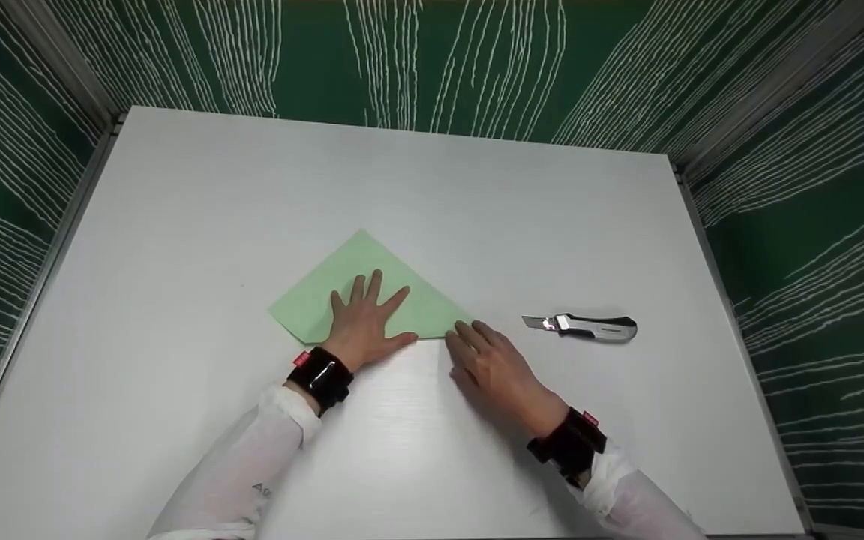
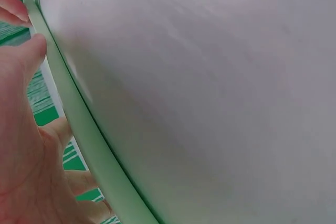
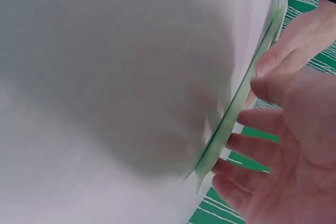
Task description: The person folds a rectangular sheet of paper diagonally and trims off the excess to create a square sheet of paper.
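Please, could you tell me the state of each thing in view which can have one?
Light green paper sheet: folded along its near edge, lying on the smooth white table.
Grey-and-black cutter knife: blade exposed, lying on the table, not held.
Left hand: fingers spread, resting on the paper.
Right hand: touching the paper near its right corner.
Black wristbands: worn, one on each wrist.
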